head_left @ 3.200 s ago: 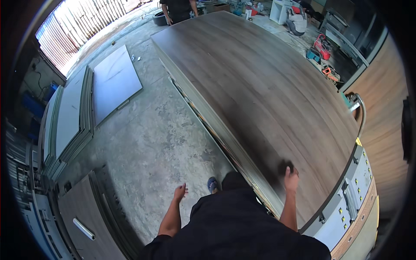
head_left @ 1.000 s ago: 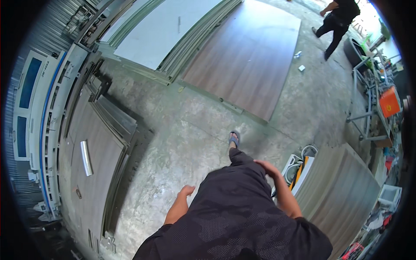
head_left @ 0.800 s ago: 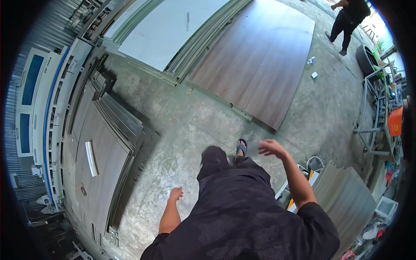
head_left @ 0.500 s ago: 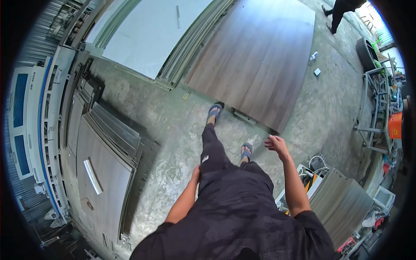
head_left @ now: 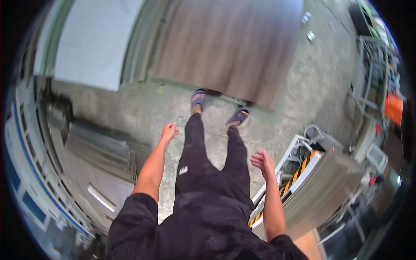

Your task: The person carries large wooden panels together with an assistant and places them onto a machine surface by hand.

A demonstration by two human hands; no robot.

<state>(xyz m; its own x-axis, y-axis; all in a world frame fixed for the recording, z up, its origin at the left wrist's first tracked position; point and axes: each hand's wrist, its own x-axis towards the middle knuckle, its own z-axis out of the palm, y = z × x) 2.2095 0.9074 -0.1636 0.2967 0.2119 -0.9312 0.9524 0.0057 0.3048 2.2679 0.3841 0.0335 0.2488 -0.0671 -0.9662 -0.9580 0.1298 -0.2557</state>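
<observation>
I stand on a concrete floor (head_left: 143, 108) in dark trousers and blue sandals, my toes at the near edge of a large brown wood-grain board (head_left: 229, 43) lying flat. My left hand (head_left: 169, 132) hangs beside my left thigh, fingers loosely apart, holding nothing. My right hand (head_left: 262, 162) hangs by my right thigh with spread fingers, also holding nothing. Neither hand touches any board.
A pale grey sheet (head_left: 91, 43) lies left of the brown board. Stacked grey panels (head_left: 104, 151) sit at my left. At my right stands a machine table (head_left: 320, 190) with black-and-yellow striped edging and cables; racks and an orange object (head_left: 394, 108) line the far right.
I turned away from the big board I was touching, walked across the floor, and now stand with both feet at the edge of the brown board. Both arms have dropped to my sides.
</observation>
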